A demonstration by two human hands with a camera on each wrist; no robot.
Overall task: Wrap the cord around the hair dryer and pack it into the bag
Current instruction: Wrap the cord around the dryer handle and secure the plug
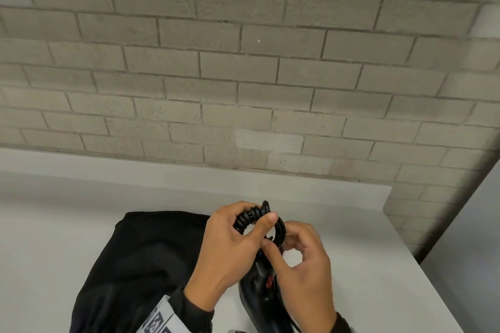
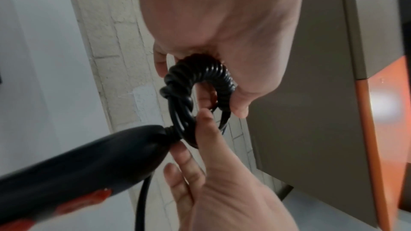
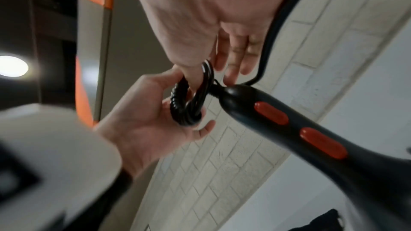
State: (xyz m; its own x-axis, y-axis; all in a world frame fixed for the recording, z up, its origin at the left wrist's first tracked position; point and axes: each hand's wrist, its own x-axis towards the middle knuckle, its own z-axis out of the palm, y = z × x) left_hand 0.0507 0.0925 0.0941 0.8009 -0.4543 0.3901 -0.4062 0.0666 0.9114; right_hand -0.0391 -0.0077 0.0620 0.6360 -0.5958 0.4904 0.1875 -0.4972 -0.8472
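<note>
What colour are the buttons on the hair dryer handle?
Red-orange buttons on the black hair dryer; clearest in the right wrist view.

Black hair dryer (image 1: 261,297), red switches, handle end raised above the table (image 1: 81,197). Cord (image 1: 253,217) bundled in tight loop at handle end. Black bag (image 1: 140,259) flat on table, left of dryer.
</note>
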